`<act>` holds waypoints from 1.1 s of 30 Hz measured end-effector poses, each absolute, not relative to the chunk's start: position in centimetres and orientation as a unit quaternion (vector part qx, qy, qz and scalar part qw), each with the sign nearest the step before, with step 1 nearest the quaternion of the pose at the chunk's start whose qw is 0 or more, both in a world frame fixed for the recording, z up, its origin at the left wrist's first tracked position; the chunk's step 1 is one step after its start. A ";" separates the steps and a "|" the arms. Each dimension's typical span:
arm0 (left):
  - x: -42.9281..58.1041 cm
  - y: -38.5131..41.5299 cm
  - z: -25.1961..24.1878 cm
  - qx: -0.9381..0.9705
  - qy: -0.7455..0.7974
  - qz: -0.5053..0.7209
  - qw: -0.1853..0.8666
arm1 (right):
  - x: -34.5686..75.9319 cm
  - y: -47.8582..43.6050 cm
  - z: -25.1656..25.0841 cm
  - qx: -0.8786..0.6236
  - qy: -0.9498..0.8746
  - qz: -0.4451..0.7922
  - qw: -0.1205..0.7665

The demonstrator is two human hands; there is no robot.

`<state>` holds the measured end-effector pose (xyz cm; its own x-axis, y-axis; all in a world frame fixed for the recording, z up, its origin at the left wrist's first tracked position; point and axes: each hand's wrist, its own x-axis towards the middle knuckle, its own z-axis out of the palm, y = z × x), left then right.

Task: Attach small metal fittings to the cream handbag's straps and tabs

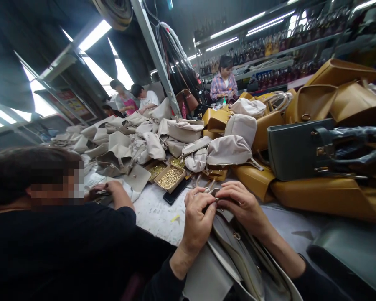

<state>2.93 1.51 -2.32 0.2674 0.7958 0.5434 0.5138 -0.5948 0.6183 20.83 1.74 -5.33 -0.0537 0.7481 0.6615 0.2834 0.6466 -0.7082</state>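
Observation:
A light grey handbag [242,259] leans toward me at the table's near edge, its opening showing a zip and small gold rings. My left hand [198,219] is closed at the far end of the bag, thumb and forefinger pinching a small part at its edge. Right against it, my right hand [242,207] is closed too, its fingers pressed on the same spot. Fingers cover most of that part, so its exact shape is hidden. Just beyond my hands lie a dark phone [176,192] and a small box of gold metal pieces [170,178].
Unfinished pale grey bags [119,138] are heaped across the table. Mustard bags [329,192] and a dark green handbag [301,150] are piled at the right. A co-worker in black [59,246] sits close on my left. Other people work farther back.

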 end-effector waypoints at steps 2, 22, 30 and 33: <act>2.9 1.4 -2.2 0.780 0.424 0.432 0.160 | 20.7 1.7 -5.5 -0.376 -0.688 0.236 0.575; 2.3 1.1 -2.8 0.710 0.448 0.481 0.255 | 20.5 2.0 -4.2 -0.342 -0.750 0.225 0.519; 2.5 1.3 -3.7 0.677 0.440 0.522 0.275 | 20.6 2.9 -4.8 -0.318 -0.766 0.235 0.508; 2.4 1.3 -3.9 0.669 0.441 0.530 0.277 | 21.2 3.1 -4.9 -0.298 -0.813 0.145 0.480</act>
<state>2.42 1.27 -3.94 0.0489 0.8839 0.4651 0.2962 -0.4575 0.8384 21.24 3.08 -4.91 -0.3623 0.6225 0.6937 0.3445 0.7810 -0.5209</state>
